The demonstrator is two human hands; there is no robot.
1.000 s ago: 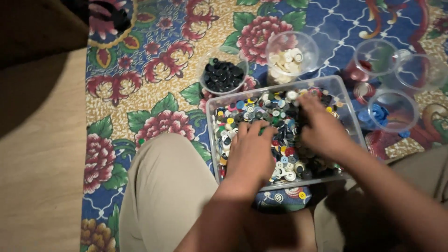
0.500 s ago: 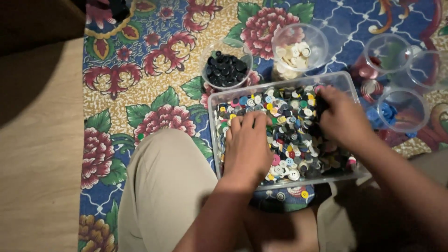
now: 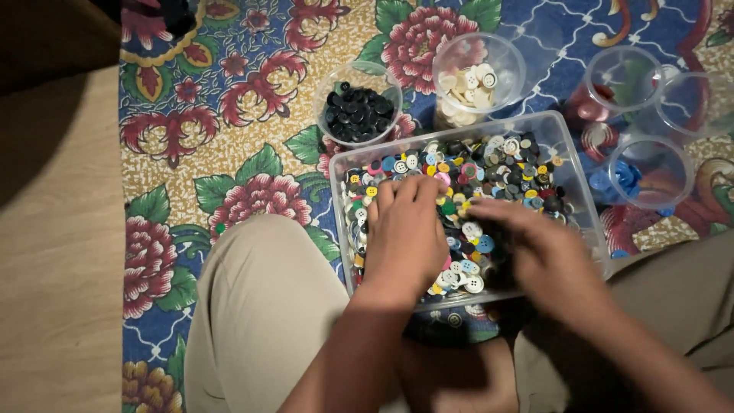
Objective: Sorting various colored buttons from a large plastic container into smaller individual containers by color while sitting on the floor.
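Since a second ago: both my hands have slid toward the near half of the clear tray (image 3: 572, 164); my right hand, which reached the far right corner, has come back toward the middle.
Wooden floor: bare boards (image 3: 53, 252) run along the left edge of the flowered mat (image 3: 229, 145).
My knee: beige trouser leg (image 3: 260, 306) lies against the tray's near-left corner.
Black-button cup: clear cup of black buttons (image 3: 357, 111) stands on the mat just beyond the tray's far-left corner.
My left hand: left hand (image 3: 405, 237) lies palm down on the mixed buttons in the left half of the tray, fingers together and pointing at the far wall; whether a button is under them I cannot tell.
Mixed buttons: loose heap (image 3: 489, 164) of white, black, blue, yellow and pink discs, small and flat, filling the tray wall to wall.
White-button cup: clear cup of cream buttons (image 3: 475, 80) touches the tray's far wall near its middle.
My right hand: right hand (image 3: 550, 256) is blurred over the near-right part of the tray, fingertips aimed left toward my left hand, nearly meeting it; its grip I cannot tell.
Key relation: the uncovered buttons lie beyond both hands, toward the far wall, within reach of either.
Right-side cups: two empty-looking clear cups (image 3: 623, 76) and one with blue buttons (image 3: 650, 172) stand off the tray's right wall.
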